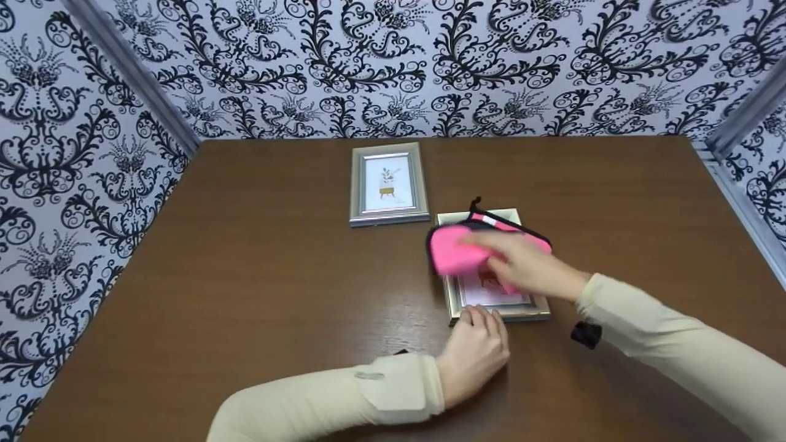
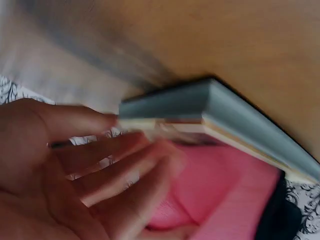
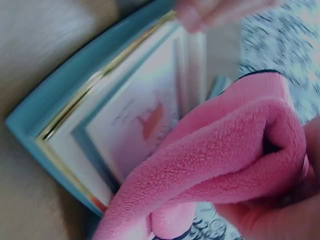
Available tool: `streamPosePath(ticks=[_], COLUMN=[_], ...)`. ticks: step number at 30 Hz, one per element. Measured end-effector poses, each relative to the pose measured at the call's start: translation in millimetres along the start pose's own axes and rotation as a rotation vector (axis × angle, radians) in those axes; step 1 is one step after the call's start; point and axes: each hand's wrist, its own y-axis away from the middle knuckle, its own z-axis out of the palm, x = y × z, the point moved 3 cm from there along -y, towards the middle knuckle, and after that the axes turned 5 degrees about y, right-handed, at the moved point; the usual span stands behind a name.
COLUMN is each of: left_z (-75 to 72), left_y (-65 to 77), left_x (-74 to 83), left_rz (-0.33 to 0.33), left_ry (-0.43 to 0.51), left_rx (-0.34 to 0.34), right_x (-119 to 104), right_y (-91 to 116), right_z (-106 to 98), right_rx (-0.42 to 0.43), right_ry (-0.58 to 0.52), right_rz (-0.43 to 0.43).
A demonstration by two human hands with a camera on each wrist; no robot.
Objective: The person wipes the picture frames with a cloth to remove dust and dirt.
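A fuzzy pink cloth with black edging is bunched in my right hand, which grips it over a picture frame with a light, gold-edged border. The cloth covers much of the upper part of the frame and overlaps its picture. At the near left corner, my left hand holds the frame by its edge. In the left wrist view, the thumb is at the frame's side and the fingers are over its face. The right wrist view shows folds of the plush cloth beside a reddish printed picture.
A second silver-toned picture frame with a plant drawing lies farther back on the brown table, left of the first. Behind the table's far edge stands a wall with black-and-white scroll patterns; similar panels flank both sides.
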Motion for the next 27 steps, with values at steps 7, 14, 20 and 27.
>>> streamPosePath(ticks=[7,14,20,27], left_z=[6.0,12.5,14.0,11.3], left_y=[-12.8,-19.5,-21.3,-15.8], left_x=[7.6,2.9,2.4,2.8], left_rz=[-0.042,-0.021,-0.017,0.019], left_ry=[-0.044,-0.018,-0.007,-0.015], left_rx=[-0.088,-0.152,-0.143,-0.118], right_x=[-6,0,15,26], right_y=[13,-12,-47,-55], right_z=[28,29,26,22], right_rx=[-0.242,-0.264,-0.249,-0.214], right_ry=[0.315,0.446,0.545,0.568], right_rz=[-0.253,-0.146,-0.041,0.030])
